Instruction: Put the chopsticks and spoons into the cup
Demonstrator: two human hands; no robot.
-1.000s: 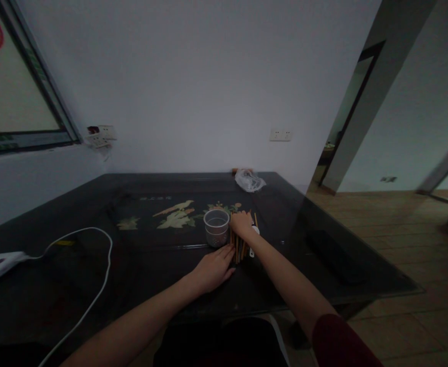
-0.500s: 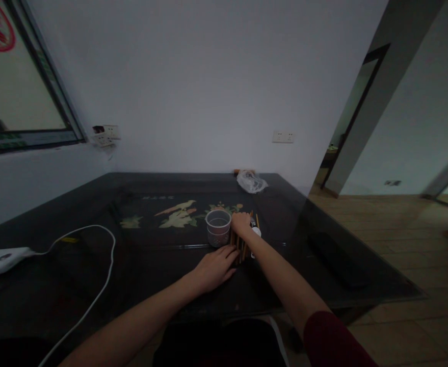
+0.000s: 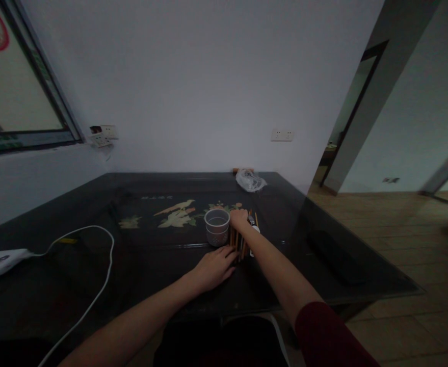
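Note:
Several wooden chopsticks [image 3: 243, 246] lie side by side on the dark tabletop, pointing away from me. My left hand [image 3: 215, 265] lies low at their near ends, fingers stretched out and touching them. At the far ends my right hand [image 3: 239, 219] is closed, its fingers curled down around chopsticks and mostly hidden. Just left of the bundle stands a grey cup-shaped holder [image 3: 217, 232] with a patterned lower wall, upright. A shiny metal spoon-like piece [image 3: 252, 220] and a white round item [image 3: 255, 230] show partly behind my right forearm.
The dark table [image 3: 139, 285] has a bird-and-flower picture. A crumpled clear plastic bag [image 3: 250, 181] lies by the wall. On the right is a black flat object [image 3: 336, 257]. A white device [image 3: 4, 262] with a white cable [image 3: 111, 255] sits at the left.
The view has shifted very slightly. Both hands stay at the chopsticks in nearly the same places, and the cup-shaped holder has not moved on the table.

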